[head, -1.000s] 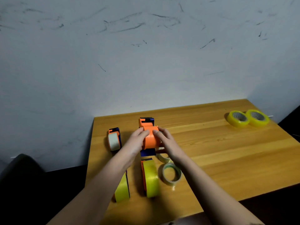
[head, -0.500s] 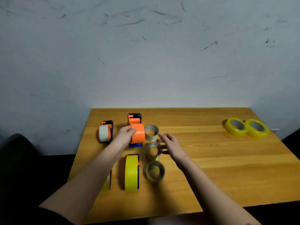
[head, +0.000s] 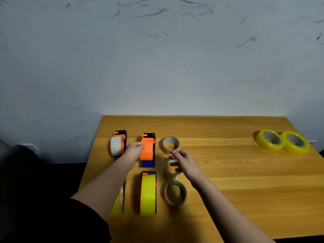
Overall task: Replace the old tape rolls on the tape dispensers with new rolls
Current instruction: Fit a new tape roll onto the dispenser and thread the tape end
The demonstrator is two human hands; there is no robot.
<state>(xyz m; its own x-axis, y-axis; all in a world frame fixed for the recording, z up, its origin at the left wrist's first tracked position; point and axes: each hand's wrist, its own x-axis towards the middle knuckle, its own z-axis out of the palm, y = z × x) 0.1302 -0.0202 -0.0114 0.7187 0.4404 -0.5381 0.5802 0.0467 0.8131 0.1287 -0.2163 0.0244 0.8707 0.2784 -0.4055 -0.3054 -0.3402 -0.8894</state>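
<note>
Hands: left hand (head: 134, 150) grips the left side of the orange dispenser (head: 147, 150); right hand (head: 184, 163) hovers with loosely curled fingers over the middle used roll (head: 171, 170), and I cannot tell whether it touches it.
Orange dispenser: empty of tape, standing towards the table's (head: 228, 199) far-left corner.
Other dispensers: white-roll dispenser (head: 118, 143) just left of it; two yellow-loaded ones, the full-view one (head: 148, 192) near the front edge.
Used rolls: three thin clear rings in a column right of the dispensers, far (head: 170, 144) to near (head: 175, 192).
New rolls: two yellow rolls (head: 282, 141) touching, by the far-right corner.
Handling: a new roll looks light but stiff; likely best taken across its outer rim or through the core, as the film face looks slick.
</note>
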